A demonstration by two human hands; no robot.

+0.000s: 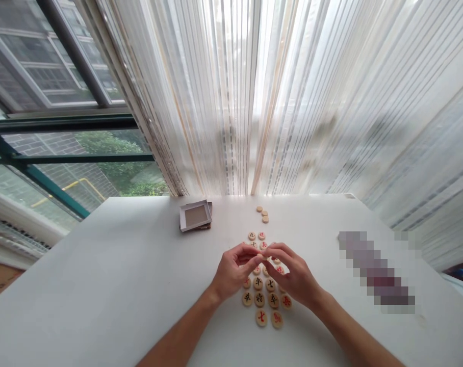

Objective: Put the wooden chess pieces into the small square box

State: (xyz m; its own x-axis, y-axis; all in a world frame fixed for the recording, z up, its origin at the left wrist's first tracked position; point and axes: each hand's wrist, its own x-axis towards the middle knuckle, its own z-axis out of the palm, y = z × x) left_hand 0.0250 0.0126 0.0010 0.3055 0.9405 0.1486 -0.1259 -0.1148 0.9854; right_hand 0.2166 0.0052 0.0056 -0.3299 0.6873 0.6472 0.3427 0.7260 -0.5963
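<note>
My left hand [231,271] pinched a piece [261,257], and my right hand [293,275] met it. Discs [259,299] marked black or red lay about my hands, some just beyond, others nearer me. Farther beyond sat three plain discs [264,213]; beyond my left hand, leftward, a box [196,218]; past everything, curtains [231,102].

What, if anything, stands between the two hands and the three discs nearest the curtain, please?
Flat game pieces do: a black-marked piece and a red-marked piece lie beyond the left hand and right hand, before the three discs; they look easy to reach over.
</note>
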